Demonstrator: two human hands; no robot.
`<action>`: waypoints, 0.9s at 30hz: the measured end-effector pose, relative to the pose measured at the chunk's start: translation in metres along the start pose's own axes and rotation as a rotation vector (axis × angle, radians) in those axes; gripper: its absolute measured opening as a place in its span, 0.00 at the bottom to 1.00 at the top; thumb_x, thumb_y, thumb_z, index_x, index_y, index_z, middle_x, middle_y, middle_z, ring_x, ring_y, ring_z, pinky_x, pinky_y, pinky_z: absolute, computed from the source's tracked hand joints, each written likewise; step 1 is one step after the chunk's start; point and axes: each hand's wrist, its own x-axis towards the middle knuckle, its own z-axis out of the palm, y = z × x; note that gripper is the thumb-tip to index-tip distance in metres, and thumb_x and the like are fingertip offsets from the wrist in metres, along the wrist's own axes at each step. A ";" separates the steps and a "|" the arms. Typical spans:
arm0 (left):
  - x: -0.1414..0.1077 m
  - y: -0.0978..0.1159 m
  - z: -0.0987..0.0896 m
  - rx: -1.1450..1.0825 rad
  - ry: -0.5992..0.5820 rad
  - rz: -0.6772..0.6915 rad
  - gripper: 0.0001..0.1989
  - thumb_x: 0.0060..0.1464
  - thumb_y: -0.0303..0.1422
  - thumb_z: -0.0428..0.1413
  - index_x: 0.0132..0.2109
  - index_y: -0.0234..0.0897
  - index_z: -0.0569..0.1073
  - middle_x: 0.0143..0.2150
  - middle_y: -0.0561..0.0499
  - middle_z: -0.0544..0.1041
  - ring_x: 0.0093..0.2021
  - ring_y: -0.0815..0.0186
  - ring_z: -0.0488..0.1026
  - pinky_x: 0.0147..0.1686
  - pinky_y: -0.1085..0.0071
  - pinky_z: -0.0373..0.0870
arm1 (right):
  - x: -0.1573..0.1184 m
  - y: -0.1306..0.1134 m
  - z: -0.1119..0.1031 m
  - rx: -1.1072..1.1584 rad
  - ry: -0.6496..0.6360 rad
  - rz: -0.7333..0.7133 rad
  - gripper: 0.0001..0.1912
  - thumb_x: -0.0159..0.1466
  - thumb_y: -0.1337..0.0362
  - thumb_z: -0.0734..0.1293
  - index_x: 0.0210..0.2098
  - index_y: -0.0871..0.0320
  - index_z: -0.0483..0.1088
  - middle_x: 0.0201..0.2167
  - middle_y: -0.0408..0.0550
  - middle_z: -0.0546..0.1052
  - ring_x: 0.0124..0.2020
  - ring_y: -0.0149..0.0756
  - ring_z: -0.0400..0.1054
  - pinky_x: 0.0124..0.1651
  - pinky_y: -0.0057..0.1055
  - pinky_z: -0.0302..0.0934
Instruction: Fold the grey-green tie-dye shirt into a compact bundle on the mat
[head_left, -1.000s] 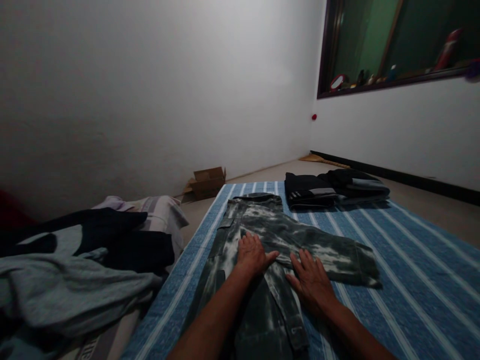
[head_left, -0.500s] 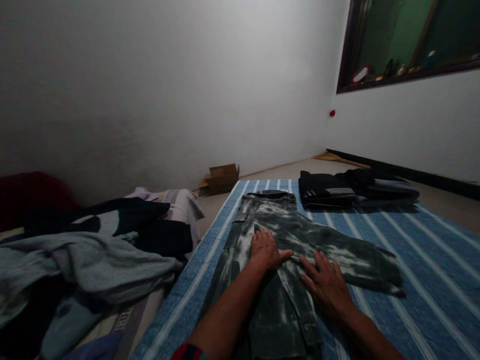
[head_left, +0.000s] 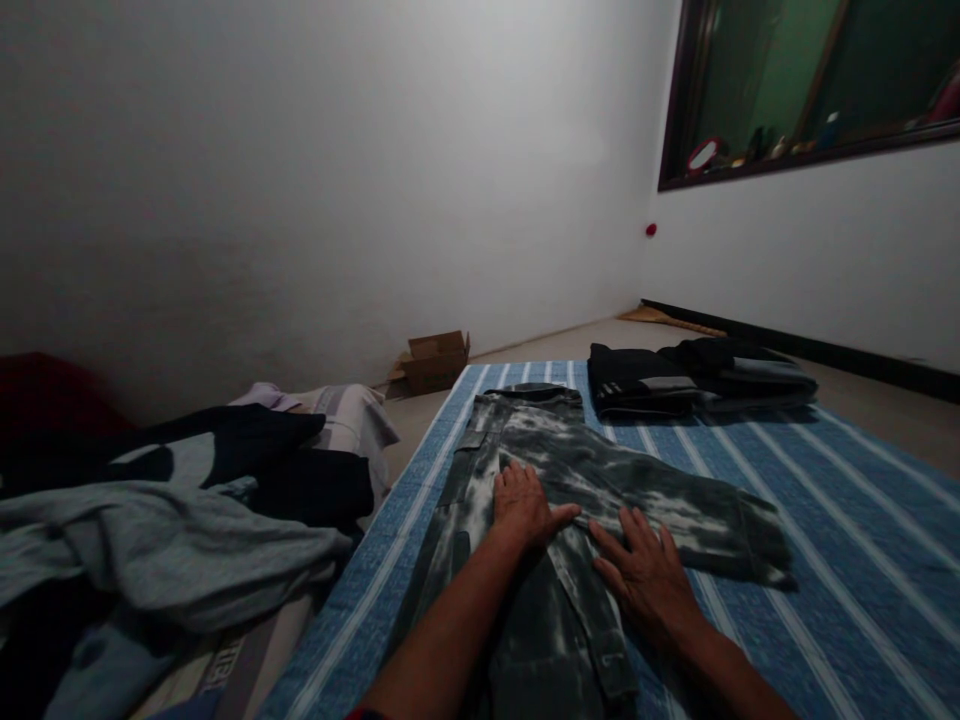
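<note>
A dark green and white mottled jacket (head_left: 555, 440) lies on the blue striped cloth (head_left: 847, 530). One sleeve stretches out to the right, and another sleeve runs down toward me over the body. My left hand (head_left: 523, 505) rests flat on the middle of the jacket, fingers pointing away and thumb out to the right. Just right of it, my right hand (head_left: 646, 575) lies with spread fingers on the jacket near the base of the outstretched sleeve. Neither hand grips anything.
Folded dark clothes (head_left: 641, 380) lie at the cloth's far edge. At the left is a heap with a grey garment (head_left: 180, 545). An open cardboard box (head_left: 435, 362) stands on the floor by the wall, and a window (head_left: 780, 90) is at the upper right.
The view has turned slightly, so everything appears a little further left. Both hands keep nearly the same place on the jacket.
</note>
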 end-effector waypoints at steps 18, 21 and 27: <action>0.007 -0.003 -0.018 0.020 -0.147 0.017 0.56 0.48 0.66 0.41 0.65 0.18 0.56 0.66 0.22 0.53 0.66 0.38 0.52 0.61 0.48 0.50 | -0.002 -0.012 -0.013 -0.002 0.030 0.034 0.24 0.67 0.50 0.58 0.62 0.39 0.60 0.65 0.51 0.59 0.67 0.53 0.46 0.63 0.56 0.40; 0.015 -0.003 -0.038 0.032 -0.214 0.020 0.50 0.49 0.65 0.42 0.60 0.23 0.66 0.61 0.24 0.63 0.61 0.39 0.60 0.58 0.47 0.54 | 0.000 -0.011 -0.013 0.008 -0.001 0.025 0.25 0.67 0.48 0.57 0.62 0.39 0.59 0.65 0.52 0.59 0.67 0.53 0.46 0.63 0.56 0.40; 0.042 0.025 -0.046 0.001 0.000 0.122 0.34 0.58 0.56 0.43 0.58 0.34 0.68 0.61 0.35 0.65 0.63 0.48 0.59 0.60 0.49 0.53 | 0.002 -0.008 -0.013 0.038 -0.029 0.033 0.25 0.68 0.48 0.56 0.63 0.39 0.58 0.66 0.51 0.57 0.67 0.54 0.44 0.63 0.58 0.39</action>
